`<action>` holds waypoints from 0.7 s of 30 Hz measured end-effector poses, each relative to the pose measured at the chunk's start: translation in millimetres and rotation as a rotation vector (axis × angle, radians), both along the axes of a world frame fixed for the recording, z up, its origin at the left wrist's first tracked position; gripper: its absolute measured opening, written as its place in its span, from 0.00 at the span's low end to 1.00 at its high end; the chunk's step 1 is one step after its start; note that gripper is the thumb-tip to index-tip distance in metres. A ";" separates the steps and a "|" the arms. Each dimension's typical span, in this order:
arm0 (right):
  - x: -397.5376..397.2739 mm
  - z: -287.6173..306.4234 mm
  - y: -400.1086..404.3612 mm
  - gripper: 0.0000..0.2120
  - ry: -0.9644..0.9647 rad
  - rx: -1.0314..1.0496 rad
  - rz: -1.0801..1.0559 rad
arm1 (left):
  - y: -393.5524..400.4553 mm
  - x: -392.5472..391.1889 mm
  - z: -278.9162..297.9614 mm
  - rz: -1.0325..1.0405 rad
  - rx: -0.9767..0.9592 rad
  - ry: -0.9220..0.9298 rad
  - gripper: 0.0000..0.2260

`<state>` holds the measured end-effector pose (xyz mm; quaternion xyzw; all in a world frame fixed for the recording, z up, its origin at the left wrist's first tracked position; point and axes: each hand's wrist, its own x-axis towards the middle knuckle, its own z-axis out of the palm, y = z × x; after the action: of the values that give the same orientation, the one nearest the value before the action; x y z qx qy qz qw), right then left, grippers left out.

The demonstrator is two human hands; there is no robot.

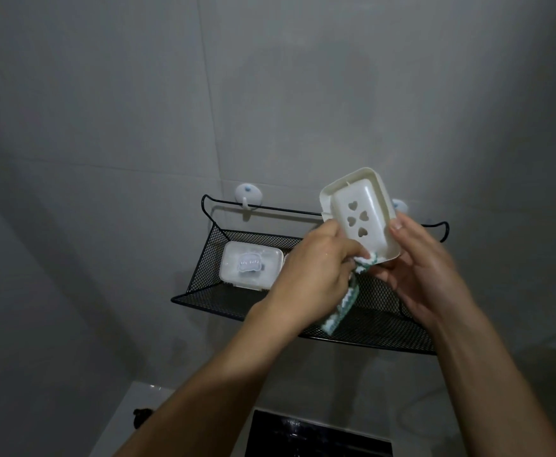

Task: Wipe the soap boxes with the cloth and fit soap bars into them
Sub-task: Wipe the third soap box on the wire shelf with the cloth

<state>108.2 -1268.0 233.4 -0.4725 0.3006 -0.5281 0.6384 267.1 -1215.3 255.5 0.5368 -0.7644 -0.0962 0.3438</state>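
At frame centre-right, the right hand (425,272) grips a cream soap box (359,214), tilted, its insert pierced by four heart-shaped holes. The left hand (313,268) pinches a green-and-white cloth (339,308) against its lower edge. Behind hangs a black mesh shelf (204,275) holding a closed white box (252,263), on a grey tiled wall (138,110).
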 end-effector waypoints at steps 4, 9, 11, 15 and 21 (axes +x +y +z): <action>-4.7 -5.2 -0.8 0.19 0.089 -0.023 0.002 | 0.7 -1.3 -9.8 -0.014 0.005 0.012 0.12; -6.4 -5.1 -2.4 0.21 0.171 -0.069 -0.070 | 0.9 -4.6 -7.9 -0.028 -0.038 -0.020 0.12; -8.4 -3.5 -5.6 0.21 0.191 -0.051 -0.161 | -0.6 -1.7 -6.9 -0.013 -0.033 -0.073 0.13; -7.2 -3.5 -8.3 0.24 0.207 -0.016 -0.210 | -2.2 2.7 -5.4 -0.004 -0.079 -0.233 0.14; -9.5 -0.4 -8.9 0.14 0.273 -0.029 -0.191 | -4.3 6.7 -3.5 0.064 -0.226 -0.361 0.10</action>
<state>98.6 -1276.9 233.0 -0.5184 0.4206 -0.5216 0.5313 273.8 -1219.6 251.9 0.5272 -0.8022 0.0987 0.2624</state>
